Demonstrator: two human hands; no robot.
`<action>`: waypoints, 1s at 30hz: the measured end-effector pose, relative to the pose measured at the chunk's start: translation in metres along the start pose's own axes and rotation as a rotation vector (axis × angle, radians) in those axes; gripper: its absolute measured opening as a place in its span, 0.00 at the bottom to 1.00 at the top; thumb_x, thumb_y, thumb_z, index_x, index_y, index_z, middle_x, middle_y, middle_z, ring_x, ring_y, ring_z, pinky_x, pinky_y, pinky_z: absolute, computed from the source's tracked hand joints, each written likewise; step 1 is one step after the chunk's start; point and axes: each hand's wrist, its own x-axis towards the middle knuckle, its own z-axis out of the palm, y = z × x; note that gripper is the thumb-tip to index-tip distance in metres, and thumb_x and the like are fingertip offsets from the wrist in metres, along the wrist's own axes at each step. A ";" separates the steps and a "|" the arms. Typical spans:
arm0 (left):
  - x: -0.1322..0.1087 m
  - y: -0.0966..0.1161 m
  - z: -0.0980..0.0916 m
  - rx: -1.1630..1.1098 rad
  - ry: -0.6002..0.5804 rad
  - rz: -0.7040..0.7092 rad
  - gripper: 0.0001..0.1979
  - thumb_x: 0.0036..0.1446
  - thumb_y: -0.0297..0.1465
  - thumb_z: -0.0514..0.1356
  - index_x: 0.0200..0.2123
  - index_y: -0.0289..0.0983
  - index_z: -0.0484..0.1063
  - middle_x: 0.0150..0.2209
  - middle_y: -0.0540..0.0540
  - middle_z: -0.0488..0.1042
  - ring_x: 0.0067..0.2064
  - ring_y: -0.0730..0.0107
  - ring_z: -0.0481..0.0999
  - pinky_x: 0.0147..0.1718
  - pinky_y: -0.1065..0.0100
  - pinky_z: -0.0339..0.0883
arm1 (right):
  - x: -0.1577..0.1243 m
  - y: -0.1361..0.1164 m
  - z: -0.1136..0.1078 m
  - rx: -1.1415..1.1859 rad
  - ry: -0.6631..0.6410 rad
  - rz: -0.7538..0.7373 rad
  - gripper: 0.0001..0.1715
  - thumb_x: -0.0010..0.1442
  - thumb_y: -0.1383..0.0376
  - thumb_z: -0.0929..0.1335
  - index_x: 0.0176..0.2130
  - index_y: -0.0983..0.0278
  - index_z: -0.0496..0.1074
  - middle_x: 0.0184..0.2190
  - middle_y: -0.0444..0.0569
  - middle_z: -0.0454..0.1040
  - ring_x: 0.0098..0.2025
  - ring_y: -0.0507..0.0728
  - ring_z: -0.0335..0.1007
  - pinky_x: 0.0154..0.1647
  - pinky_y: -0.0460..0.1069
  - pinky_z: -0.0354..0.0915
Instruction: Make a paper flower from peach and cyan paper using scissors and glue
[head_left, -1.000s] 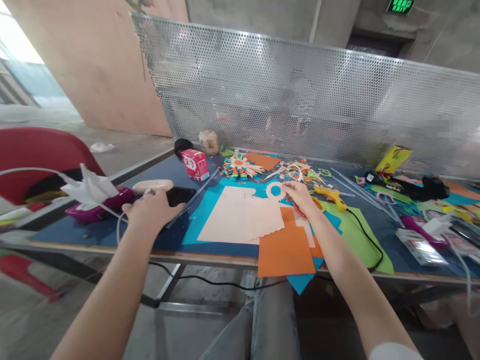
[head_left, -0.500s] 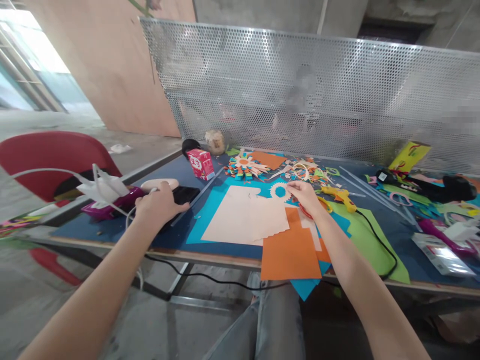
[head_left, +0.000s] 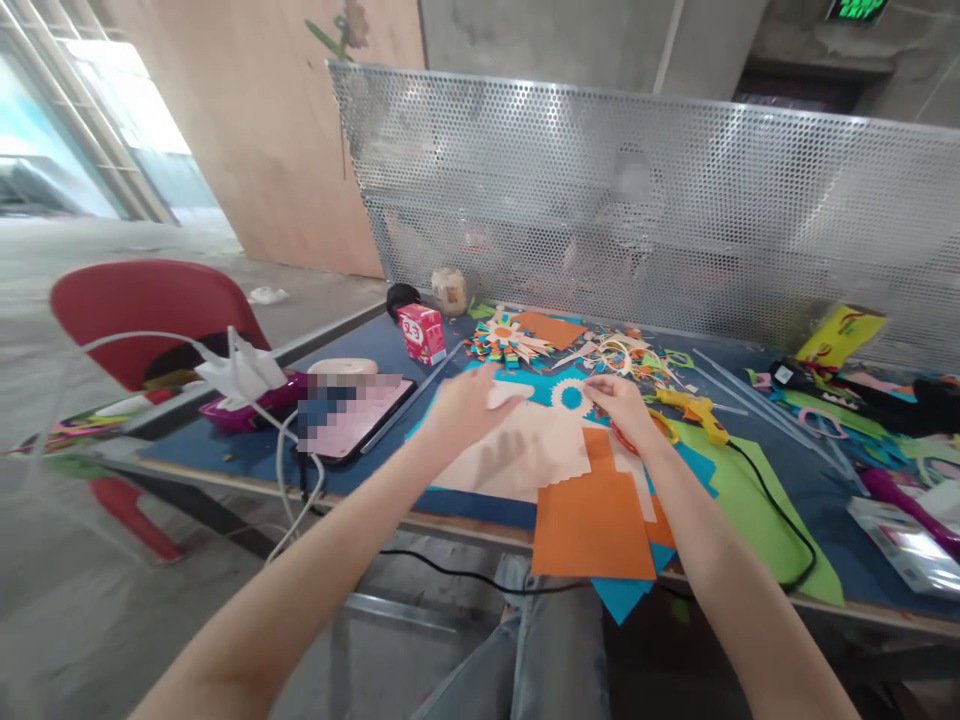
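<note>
Forearms (head_left: 322, 575) outstretched, left grip (head_left: 466, 408) — blurred, spread, right grip (head_left: 622, 404) — pinched

The ring (head_left: 558, 396) at 4 o'clock and orange sheet (head_left: 592, 530) at 5 look like smooth, matt paper. Toward 4, the glue gun (head_left: 694, 412) is yellow plastic. The surface (head_left: 247, 458) is matt blue, its wood edge (head_left: 450, 523) bare at 6. At 8, the phone (head_left: 379, 412) is glossy; at 9, the chair (head_left: 150, 305) is smooth plastic. Shiny perforated metal forms the screen (head_left: 600, 190) toward 1, before rough, matt concrete (head_left: 555, 40).
</note>
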 end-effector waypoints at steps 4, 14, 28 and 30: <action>0.038 0.039 0.040 -0.437 -0.062 0.058 0.33 0.47 0.49 0.57 0.53 0.36 0.59 0.40 0.42 0.73 0.36 0.65 0.73 0.34 0.67 0.64 | -0.001 0.001 -0.003 0.056 0.069 -0.072 0.18 0.42 0.55 0.70 0.32 0.65 0.70 0.18 0.41 0.68 0.18 0.47 0.58 0.19 0.44 0.57; 0.041 0.030 0.093 -1.153 -0.139 -0.059 0.18 0.40 0.37 0.64 0.34 0.35 0.65 0.26 0.51 0.70 0.26 0.74 0.67 0.26 0.71 0.60 | 0.004 0.013 0.007 0.006 -0.065 0.001 0.19 0.41 0.57 0.71 0.33 0.63 0.67 0.22 0.43 0.71 0.22 0.51 0.66 0.18 0.44 0.59; 0.025 0.019 0.046 -0.848 0.036 0.013 0.15 0.52 0.38 0.55 0.41 0.36 0.63 0.39 0.43 0.72 0.38 0.67 0.72 0.35 0.67 0.65 | -0.003 0.002 0.003 -0.074 -0.007 -0.034 0.12 0.43 0.59 0.70 0.27 0.64 0.67 0.22 0.44 0.72 0.23 0.51 0.68 0.27 0.47 0.66; 0.004 -0.001 0.016 -0.510 0.131 0.046 0.18 0.53 0.39 0.54 0.46 0.37 0.62 0.42 0.42 0.72 0.42 0.64 0.72 0.38 0.65 0.64 | -0.005 0.002 0.005 -0.116 -0.020 -0.053 0.11 0.45 0.59 0.69 0.28 0.63 0.66 0.21 0.44 0.71 0.22 0.51 0.67 0.27 0.47 0.66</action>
